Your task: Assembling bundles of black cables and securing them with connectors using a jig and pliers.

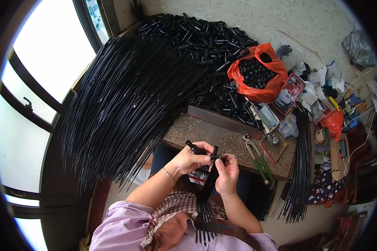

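Note:
My left hand [192, 159] is closed around a black plastic tube-like sleeve [192, 146], its thumb pointing toward the right hand. Close beside it my right hand [227, 175] pinches the upper ends of thin black rods between thumb and fingers. From between the hands a bundle of black rods [205, 209], like umbrella ribs, hangs down over my lap and fans out at its lower end. A short black post [215, 151] stands up between the fingertips. The exact joint at the fingertips is too small to make out.
A big stack of black rods [125, 96] lies left; black plastic sleeves [197, 37] are heaped behind. An orange-red bag [276, 90] holds small black parts. Green-handled pliers [259, 161], a phone [289, 93] and a small tray [276, 157] lie right. More rods [299, 167] hang beyond.

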A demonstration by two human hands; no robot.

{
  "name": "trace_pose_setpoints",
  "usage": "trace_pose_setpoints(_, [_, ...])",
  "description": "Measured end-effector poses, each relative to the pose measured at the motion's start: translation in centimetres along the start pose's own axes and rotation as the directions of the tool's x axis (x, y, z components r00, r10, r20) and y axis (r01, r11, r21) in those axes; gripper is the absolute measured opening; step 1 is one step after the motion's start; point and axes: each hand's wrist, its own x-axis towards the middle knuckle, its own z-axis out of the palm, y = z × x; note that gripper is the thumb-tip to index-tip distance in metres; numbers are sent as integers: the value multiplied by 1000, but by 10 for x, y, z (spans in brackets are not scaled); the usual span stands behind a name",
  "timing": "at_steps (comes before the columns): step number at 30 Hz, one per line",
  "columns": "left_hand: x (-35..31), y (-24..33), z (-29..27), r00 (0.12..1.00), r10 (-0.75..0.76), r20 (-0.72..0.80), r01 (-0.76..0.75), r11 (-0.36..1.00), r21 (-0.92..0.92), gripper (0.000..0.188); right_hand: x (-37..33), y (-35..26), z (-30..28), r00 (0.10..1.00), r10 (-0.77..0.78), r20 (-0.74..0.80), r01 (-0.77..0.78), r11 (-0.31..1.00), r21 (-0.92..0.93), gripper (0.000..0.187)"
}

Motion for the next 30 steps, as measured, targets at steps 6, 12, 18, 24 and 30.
trace_pose_setpoints(6, [1,1,5,997,-15,-80,13,1000,-27,21,0,-3,0,1000,18,1,-18,999,32,16])
trace_pose_setpoints(12, [0,-1,1,1000,11,-26,-10,999,37,20,0,-3,-1,1000,4,24,-4,1000,24,17])
trace_pose_setpoints(18, [0,3,5,998,-15,-66,15,1000,0,19,0,-3,-1,999,43,-1,-42,997,61,16])
trace_pose_setpoints(24, [-3,2,8,997,45,-65,-39,994,99,20,0,-4,1,999,39,13,-39,998,54,17])
trace_pose_setpoints(30, [-10,4,24,940,340,44,-291,725,624,25,-3,-7,7,1000,-9,-28,11,999,48,17])
